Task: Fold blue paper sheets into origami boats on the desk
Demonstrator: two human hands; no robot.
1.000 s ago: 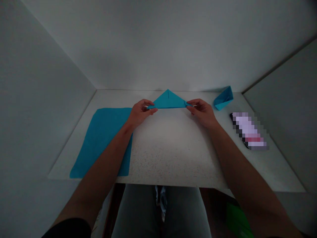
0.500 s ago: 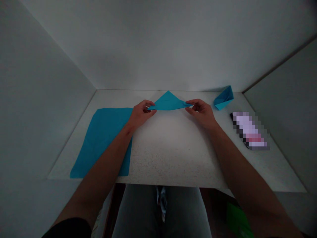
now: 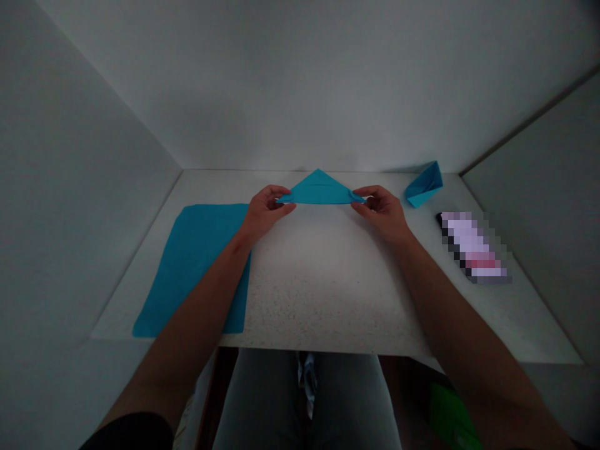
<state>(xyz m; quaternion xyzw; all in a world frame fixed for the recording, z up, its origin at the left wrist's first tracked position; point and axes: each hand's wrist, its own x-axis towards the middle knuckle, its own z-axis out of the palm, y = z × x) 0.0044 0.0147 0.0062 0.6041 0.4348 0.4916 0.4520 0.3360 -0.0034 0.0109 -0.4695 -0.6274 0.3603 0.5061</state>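
Note:
Between my hands, near the back of the table, is a folded blue paper [image 3: 320,190] in a flat triangle with its peak pointing away from me. My left hand [image 3: 267,209] pinches its left corner between thumb and fingers. At the opposite corner, the thumb and fingers of my right hand [image 3: 382,212] close on the paper. Small folded flaps show at both held corners. To the left, a blue sheet of paper [image 3: 201,250] lies flat, partly covered by my left forearm.
A folded blue paper shape [image 3: 424,185] stands at the back right, close to the wall. In front of it lies a phone [image 3: 471,247] with a blurred screen. White walls enclose the table [image 3: 323,300] at the back and sides. Something green [image 3: 452,412] is below the table on the right.
The folded paper has straightened: its lower edge was bowed and its right side curved, and both now look straighter. My left hand has shifted slightly left and up, still holding its corner.

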